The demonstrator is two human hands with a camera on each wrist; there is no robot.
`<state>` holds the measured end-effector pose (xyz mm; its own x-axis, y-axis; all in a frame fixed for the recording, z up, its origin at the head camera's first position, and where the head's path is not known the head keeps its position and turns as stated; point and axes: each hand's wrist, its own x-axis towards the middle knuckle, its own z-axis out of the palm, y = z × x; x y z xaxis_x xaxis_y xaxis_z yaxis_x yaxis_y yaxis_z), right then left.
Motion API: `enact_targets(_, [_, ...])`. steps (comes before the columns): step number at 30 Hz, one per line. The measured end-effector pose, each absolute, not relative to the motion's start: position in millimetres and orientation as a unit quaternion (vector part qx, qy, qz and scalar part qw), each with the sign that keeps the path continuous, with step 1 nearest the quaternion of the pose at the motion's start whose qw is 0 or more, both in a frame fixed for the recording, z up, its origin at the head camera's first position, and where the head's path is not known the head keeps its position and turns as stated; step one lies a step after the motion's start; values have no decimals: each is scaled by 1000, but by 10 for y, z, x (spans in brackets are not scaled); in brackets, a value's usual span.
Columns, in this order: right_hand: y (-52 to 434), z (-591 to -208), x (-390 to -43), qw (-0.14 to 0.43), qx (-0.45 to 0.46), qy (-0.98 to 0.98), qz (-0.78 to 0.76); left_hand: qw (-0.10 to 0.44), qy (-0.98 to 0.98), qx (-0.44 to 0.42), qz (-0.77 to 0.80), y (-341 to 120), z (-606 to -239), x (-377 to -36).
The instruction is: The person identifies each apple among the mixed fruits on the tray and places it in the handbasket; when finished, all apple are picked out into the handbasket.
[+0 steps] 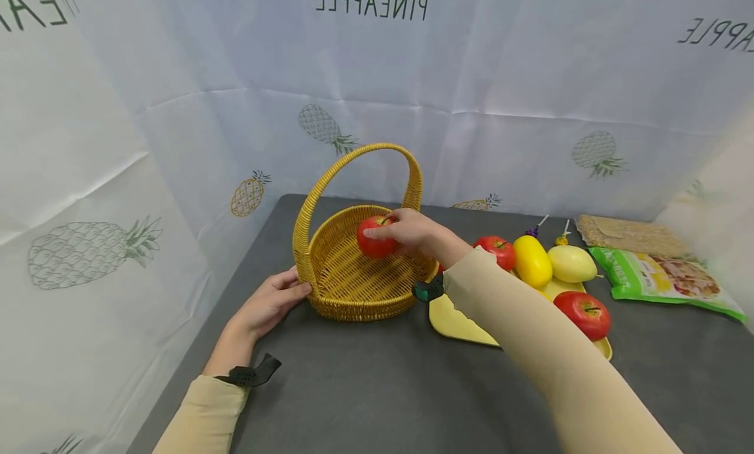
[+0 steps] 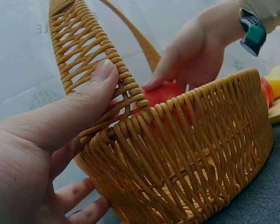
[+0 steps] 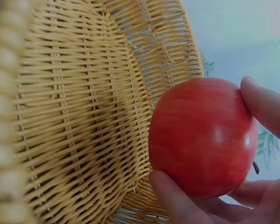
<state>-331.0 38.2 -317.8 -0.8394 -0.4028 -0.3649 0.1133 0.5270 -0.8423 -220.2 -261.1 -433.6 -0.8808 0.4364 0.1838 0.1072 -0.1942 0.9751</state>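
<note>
A person's right hand (image 1: pixel 412 231) holds a red apple (image 1: pixel 376 239) over the bowl of a yellow wicker basket (image 1: pixel 347 280) on a grey table (image 1: pixel 365 388), fingers and thumb curled round the fruit. The right wrist view alone shows the apple clear of the weave, with open air between it and the basket floor, which appears bare where visible. The left hand (image 1: pixel 268 303) steadies the basket at its near-left side; only the left wrist view shows how, with the thumb (image 2: pixel 91 95) pressed flat against the foot of the handle (image 2: pixel 91 56) and the other fingers lying along the outer wall, curled a little beneath. The head view takes in what neither wrist camera frames fully: a yellow tray (image 1: pixel 453 323) just right of the basket carrying two more red apples, a yellow fruit (image 1: pixel 532 261) and a paler one (image 1: pixel 571 263), with a green packet (image 1: pixel 662 280) beyond.
</note>
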Motion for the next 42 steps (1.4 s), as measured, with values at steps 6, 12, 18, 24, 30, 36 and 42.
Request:
enact_targets(6, [317,-3248,-3399,257,-95,848,-454,110,621,224,743,-2615,-4326,-2195])
enact_targets(12, [271,-3313,-3471,245,-90,869,-420,112,622,219,743,-2613,-4329,-2187])
enact_targets(18, [221,-3356,-3523,259,-90,868,-414,108,621,217,745,-2624,-4349,-2180])
enact_targets(24, [220,-3391,-3539,262,-89,870,-407,113,619,225,744,-2618,-4350,-2203])
enact_targets(30, [212,-3352,-3523,248,-120,889,-366,114,617,231,744,-2608,-4338,-2222])
enact_targets(36, [235,-3274,-3527,236,-140,904,-328,114,617,232,743,-2607,-4339,-2219])
enact_targets(42, [323,-3217,-3511,238,-138,900,-338,113,617,233,743,-2619,-4350,-2208])
